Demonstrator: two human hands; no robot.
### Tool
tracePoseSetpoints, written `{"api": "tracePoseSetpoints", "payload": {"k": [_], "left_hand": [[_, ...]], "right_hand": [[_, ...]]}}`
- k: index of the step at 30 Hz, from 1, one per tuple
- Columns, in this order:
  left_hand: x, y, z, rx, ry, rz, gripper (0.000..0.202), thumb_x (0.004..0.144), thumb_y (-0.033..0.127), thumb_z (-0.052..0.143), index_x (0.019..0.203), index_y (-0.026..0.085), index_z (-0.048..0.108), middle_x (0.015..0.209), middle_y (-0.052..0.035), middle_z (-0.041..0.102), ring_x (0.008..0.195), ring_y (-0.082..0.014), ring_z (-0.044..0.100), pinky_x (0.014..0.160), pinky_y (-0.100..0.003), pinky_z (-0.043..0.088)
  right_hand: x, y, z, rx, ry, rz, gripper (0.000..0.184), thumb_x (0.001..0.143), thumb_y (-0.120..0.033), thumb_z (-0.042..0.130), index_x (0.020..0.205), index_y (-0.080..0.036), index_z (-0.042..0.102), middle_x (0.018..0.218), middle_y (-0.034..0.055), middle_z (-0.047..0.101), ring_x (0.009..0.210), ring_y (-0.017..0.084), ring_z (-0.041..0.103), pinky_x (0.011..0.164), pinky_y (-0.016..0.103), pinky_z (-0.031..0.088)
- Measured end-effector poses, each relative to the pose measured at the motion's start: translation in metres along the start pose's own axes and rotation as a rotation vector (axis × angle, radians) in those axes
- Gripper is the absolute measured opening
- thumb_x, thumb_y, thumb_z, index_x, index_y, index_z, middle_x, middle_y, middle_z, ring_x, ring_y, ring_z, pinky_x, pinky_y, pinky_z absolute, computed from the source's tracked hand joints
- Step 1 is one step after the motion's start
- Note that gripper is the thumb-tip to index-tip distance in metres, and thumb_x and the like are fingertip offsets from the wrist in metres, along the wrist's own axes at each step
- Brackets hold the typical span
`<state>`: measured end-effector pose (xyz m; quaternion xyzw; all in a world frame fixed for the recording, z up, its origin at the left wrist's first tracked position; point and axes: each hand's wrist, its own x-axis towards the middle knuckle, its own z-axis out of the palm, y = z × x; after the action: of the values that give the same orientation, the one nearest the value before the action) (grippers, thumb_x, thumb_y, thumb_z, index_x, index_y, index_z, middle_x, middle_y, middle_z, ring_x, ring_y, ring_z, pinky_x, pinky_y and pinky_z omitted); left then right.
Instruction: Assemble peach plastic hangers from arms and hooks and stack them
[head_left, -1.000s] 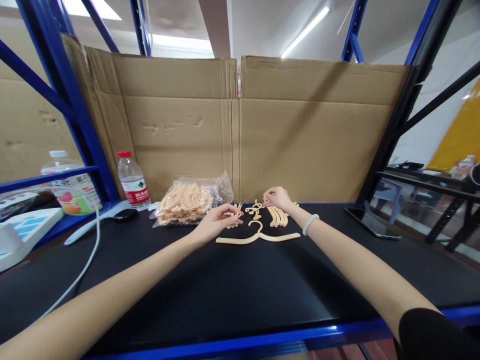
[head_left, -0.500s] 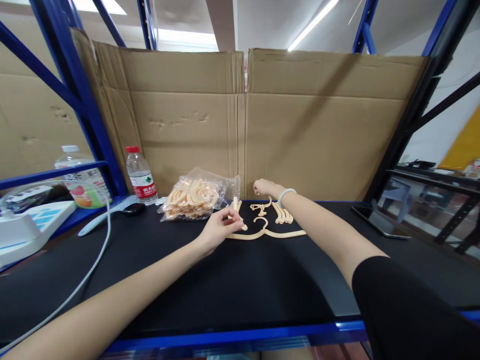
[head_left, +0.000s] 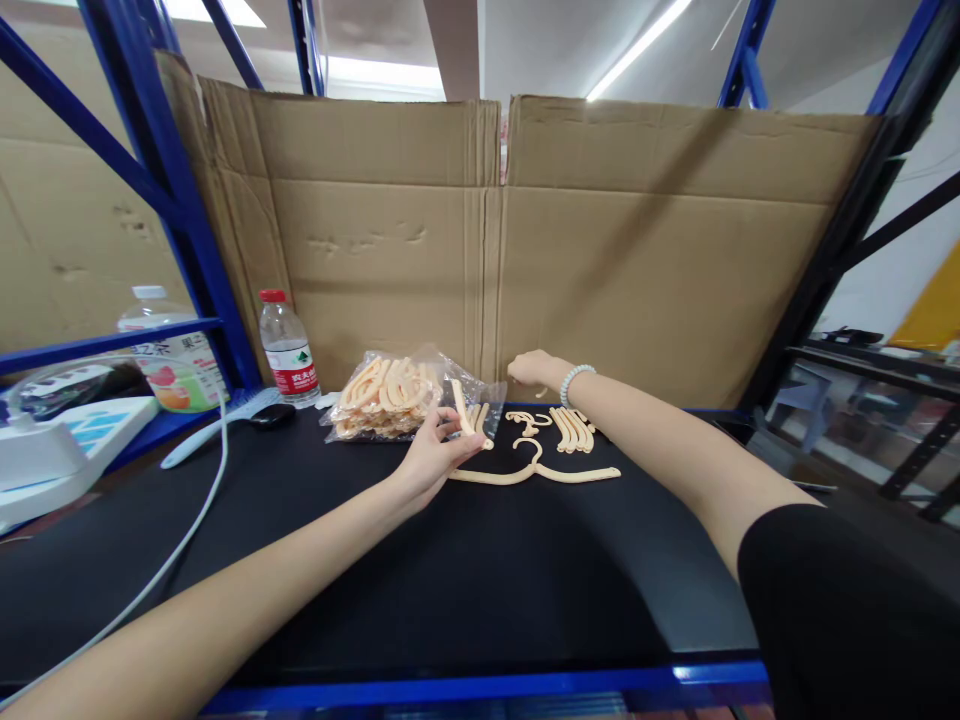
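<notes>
Head view. Black shelf top (head_left: 465,560), cardboard (head_left: 525,260) standing behind. One finished hanger (head_left: 534,471) lay flat mid-table, hook and both arms joined. Left hand (head_left: 431,455) just beside its left end, fingers (head_left: 456,432) pinching a peach hanger arm (head_left: 462,410), raised clear of the table. Right hand (head_left: 534,369) reached to the back edge, fingers curled down; whether pinching anything, cannot tell. Loose hooks (head_left: 527,421) and a row of curved arms (head_left: 574,430) lay near the right wrist, unassembled. Bag of parts (head_left: 390,395) sat full at left, touching the cardboard. Judged early on: one hanger done, most parts left. Water bottle (head_left: 287,346) and white cable (head_left: 187,530) off to the left.
</notes>
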<state>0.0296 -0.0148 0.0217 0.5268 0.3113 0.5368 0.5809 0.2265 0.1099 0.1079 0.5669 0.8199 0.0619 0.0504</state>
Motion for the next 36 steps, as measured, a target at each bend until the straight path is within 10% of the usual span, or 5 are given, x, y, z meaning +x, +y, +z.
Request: {"api": "tracePoseSetpoints", "payload": {"k": [6, 23, 29, 36], "left_hand": [[-0.009, 0.020, -0.003, -0.030, 0.169, -0.064, 0.044, 0.066, 0.003, 0.074, 0.101, 0.019, 0.053, 0.080, 0.0014, 0.063, 0.075, -0.0121, 0.067, 0.083, -0.028, 0.055], [-0.003, 0.037, 0.007, -0.056, 0.262, -0.269, 0.025, 0.066, -0.012, 0.065, 0.078, 0.009, 0.067, 0.067, -0.0052, 0.066, 0.061, -0.0118, 0.065, 0.060, -0.018, 0.055], [-0.016, 0.070, 0.017, -0.107, 0.278, -0.077, 0.029, 0.073, -0.010, 0.062, 0.092, 0.010, 0.068, 0.078, -0.0057, 0.068, 0.069, -0.0096, 0.066, 0.066, -0.014, 0.055], [0.025, 0.096, -0.030, -0.126, 0.541, 0.101, 0.025, 0.074, -0.014, 0.057, 0.078, 0.010, 0.063, 0.069, -0.0022, 0.064, 0.064, -0.0075, 0.064, 0.066, -0.012, 0.053]], "right_hand": [[-0.022, 0.021, -0.017, 0.072, 0.139, -0.024, 0.018, 0.096, -0.030, 0.057, 0.103, -0.014, 0.062, 0.105, 0.0068, 0.062, 0.093, 0.020, 0.061, 0.084, 0.040, 0.051], [-0.176, 0.003, 0.057, 0.604, 0.698, -0.401, 0.034, 0.096, -0.013, 0.036, 0.121, -0.021, 0.058, 0.084, 0.0052, 0.060, 0.080, 0.019, 0.057, 0.075, 0.031, 0.046], [-0.182, 0.002, 0.063, 0.667, 0.958, -0.280, 0.020, 0.092, -0.020, 0.053, 0.106, -0.022, 0.067, 0.086, 0.0045, 0.053, 0.072, 0.017, 0.056, 0.065, 0.030, 0.048], [-0.181, 0.001, 0.064, 0.539, 1.167, -0.234, 0.011, 0.090, -0.019, 0.059, 0.089, -0.020, 0.069, 0.081, 0.0050, 0.056, 0.076, 0.020, 0.052, 0.067, 0.033, 0.044]]}}
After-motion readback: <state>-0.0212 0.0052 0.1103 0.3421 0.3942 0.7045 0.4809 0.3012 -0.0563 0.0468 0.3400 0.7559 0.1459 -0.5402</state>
